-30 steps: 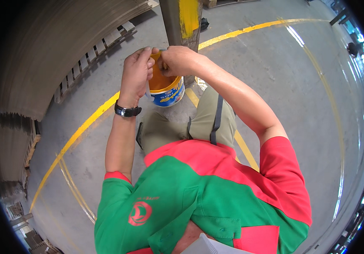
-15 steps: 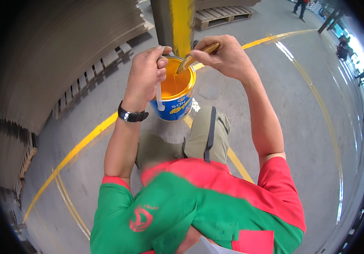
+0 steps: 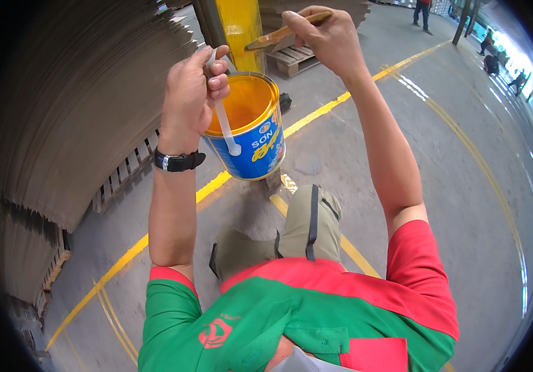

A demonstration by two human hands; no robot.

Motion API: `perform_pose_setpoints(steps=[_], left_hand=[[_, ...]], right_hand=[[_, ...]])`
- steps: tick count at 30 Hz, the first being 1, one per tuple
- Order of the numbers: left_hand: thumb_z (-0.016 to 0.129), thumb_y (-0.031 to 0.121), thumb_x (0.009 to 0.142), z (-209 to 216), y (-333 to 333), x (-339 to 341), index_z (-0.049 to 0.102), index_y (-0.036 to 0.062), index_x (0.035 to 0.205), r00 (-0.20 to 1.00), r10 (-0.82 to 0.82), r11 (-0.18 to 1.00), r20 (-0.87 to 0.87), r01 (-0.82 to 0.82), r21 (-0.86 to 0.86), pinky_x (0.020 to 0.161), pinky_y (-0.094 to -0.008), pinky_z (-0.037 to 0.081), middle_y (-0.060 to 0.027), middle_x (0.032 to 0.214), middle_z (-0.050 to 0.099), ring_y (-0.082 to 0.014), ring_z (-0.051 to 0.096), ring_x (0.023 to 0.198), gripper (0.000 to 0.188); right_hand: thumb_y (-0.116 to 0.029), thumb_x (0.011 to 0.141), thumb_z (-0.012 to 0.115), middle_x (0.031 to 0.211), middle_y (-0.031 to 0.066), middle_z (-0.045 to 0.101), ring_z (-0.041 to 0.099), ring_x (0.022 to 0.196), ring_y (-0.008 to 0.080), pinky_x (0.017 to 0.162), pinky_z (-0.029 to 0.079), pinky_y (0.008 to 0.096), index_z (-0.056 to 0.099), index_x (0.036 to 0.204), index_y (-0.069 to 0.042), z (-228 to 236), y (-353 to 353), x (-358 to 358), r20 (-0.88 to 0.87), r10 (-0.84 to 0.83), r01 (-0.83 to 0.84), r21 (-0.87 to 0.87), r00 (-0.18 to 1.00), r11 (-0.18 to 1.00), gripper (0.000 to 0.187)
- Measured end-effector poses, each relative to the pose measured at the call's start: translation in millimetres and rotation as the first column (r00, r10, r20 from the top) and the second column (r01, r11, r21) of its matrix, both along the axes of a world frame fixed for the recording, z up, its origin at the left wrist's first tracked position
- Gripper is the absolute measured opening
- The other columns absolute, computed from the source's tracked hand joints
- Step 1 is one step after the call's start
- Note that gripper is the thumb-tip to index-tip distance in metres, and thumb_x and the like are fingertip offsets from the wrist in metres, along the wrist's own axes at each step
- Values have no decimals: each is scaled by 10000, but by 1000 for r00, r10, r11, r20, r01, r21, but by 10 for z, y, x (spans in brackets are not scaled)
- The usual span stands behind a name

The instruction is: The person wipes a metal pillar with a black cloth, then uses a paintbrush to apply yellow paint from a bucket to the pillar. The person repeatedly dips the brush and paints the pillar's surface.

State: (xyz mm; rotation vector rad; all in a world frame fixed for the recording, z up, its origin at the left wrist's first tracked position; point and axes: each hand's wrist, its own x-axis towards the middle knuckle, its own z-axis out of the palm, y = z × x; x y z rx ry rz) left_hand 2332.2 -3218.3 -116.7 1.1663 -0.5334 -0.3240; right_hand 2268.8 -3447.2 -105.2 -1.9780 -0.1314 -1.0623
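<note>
My left hand (image 3: 193, 93) is closed round the white handle of a blue paint bucket (image 3: 255, 149), which hangs tilted in front of me. Yellow paint (image 3: 241, 105) coats its inside and rim. In my right hand (image 3: 331, 40) is a paintbrush (image 3: 285, 36), gripped by its handle with the tip pointing left. That tip is at the yellow-painted face of a post (image 3: 239, 25), just above and beyond the bucket; whether it touches the paint I cannot tell for sure.
Tall stacks of grey-brown sheets (image 3: 86, 93) stand on wooden pallets at the left. Behind the post is another pallet (image 3: 294, 59) with sheets. Yellow lines (image 3: 322, 110) cross the grey floor. A person (image 3: 422, 13) stands far off at the upper right.
The brush has left the bucket's mouth and moved up to the post with my right hand. My left hand has raised the bucket slightly, and it looks larger and nearer.
</note>
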Motion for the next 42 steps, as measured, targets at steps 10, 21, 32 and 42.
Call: perform_pose_setpoints(steps=[10,21,32,42], left_hand=[[476,238,1080,-83,48,60,594,-44,1214,995,-1,1000,-95,1,10,535,-180,358,34,731,506,-9,421,590,333],[490,267,1072,-413,172,107,626,-22,1175,983,-10,999,-181,17,39,532,-188,337,52,715,479,-16,397,574,336],[508,219,1057,-797,268,297,621,-39,1149,949,34,997,-314,-12,73,498,-190,321,43,707,481,-29,384,537,296],[539,208,1048,-1214,348,430,650,0,1123,928,90,994,-361,-61,90,486,-188,312,50,698,487,-24,386,532,248]], right_hand=[[-270,919,655,628,137,688,662,571,185,606,535,336,748,784,31,611,-19,316,237,-144,189,-177,961,966,344],[-246,936,683,599,68,638,585,576,102,548,463,323,730,816,15,1127,-29,361,499,-198,213,28,844,977,291],[-164,949,707,722,40,696,620,665,67,611,493,237,729,926,25,-71,-262,794,442,-219,246,-3,870,969,191],[-219,895,736,666,123,674,644,566,200,549,489,326,717,829,-20,-982,-204,490,-70,-216,213,-40,974,976,211]])
